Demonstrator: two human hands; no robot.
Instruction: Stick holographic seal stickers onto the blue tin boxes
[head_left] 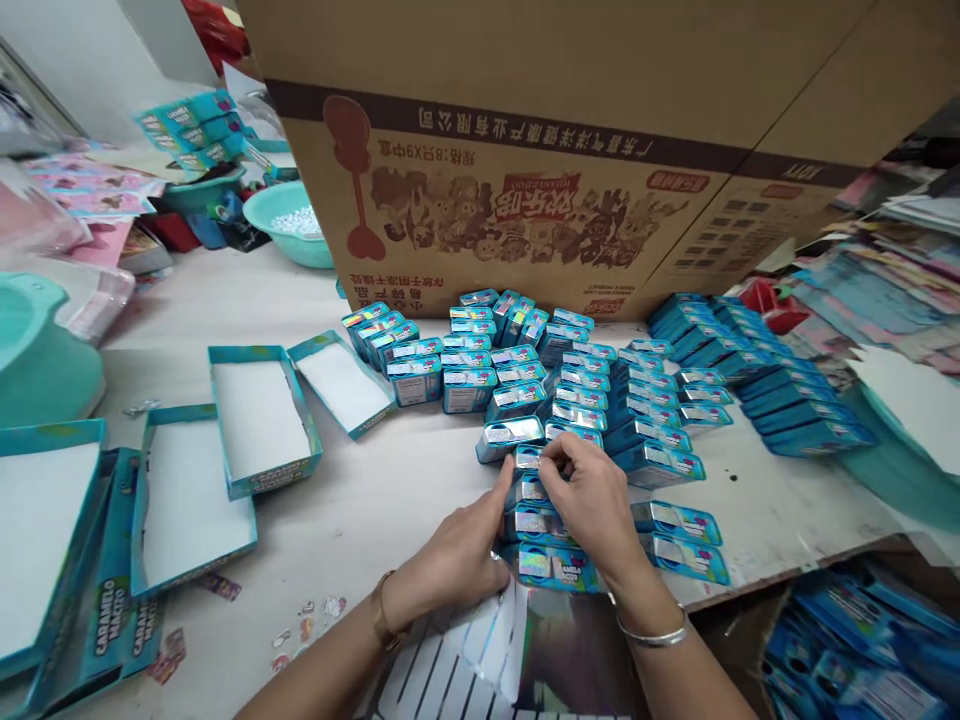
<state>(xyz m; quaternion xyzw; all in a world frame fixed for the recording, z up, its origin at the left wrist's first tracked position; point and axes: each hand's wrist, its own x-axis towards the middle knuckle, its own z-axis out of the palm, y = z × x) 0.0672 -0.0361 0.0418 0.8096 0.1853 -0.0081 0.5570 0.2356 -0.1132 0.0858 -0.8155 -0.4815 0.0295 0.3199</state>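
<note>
Small blue candy boxes (551, 568) stand in a row before me, with shiny silver stickers across their top ends. My left hand (465, 545) lies along the left side of this row, index finger stretched forward and thumb apart. My right hand (592, 490) is closed in a pinch at the top of one box, its fingertips on a silver sticker (528, 458). Part of that sticker is hidden by the fingers. Below my hands lies a sticker sheet (491, 640) with silver and white strips.
A large printed carton (510, 60) stands behind the rows of boxes. Open blue trays (262, 420) lie on the left, near a teal basin (37, 350). More blue boxes (810, 410) stand at the right. An open carton of blue packs (862, 650) sits below the table edge.
</note>
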